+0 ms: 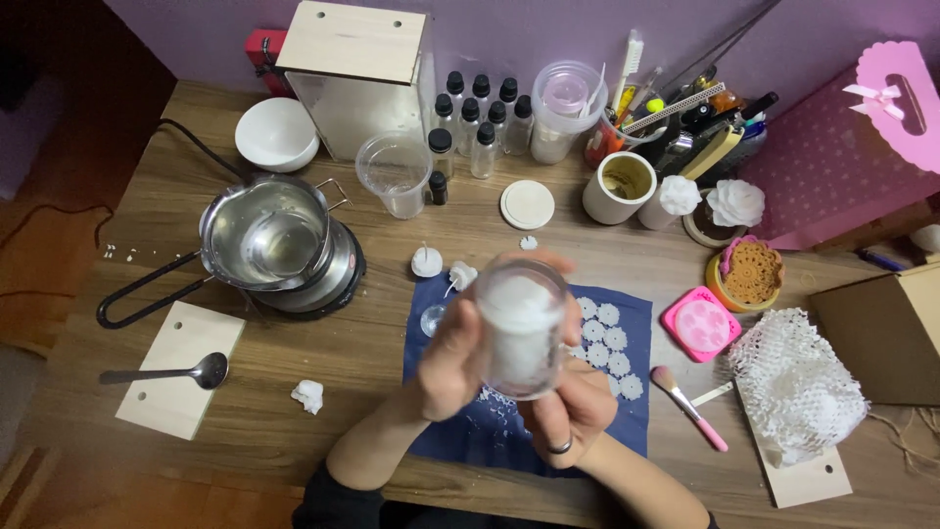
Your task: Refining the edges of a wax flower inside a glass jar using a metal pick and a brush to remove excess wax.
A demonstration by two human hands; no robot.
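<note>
Both hands hold a clear glass jar (522,328) filled with white wax up above the wooden surface (372,343), over a dark blue cloth (636,323). The left hand (452,358) wraps the jar's left side, its grip clamped on the glass with the thumb across the front; the right hand (573,407), a dark ring on one finger, supports the jar from below and on the right, fingers also closed on it. The jar is slightly blurred and tilted with its mouth toward the camera, so it sits between the two grips, touching both. On the cloth beside the jar lie small white wax flowers (607,338), and near its upper edge two white wax pieces with wicks (427,262). To the left stands a metal pouring pot (269,240) on a small burner, and farther left a spoon (181,373) rests on a pale wooden board (166,397). Right of the cloth lie a pink brush (685,404) and a pink silicone mould (701,324)
</note>
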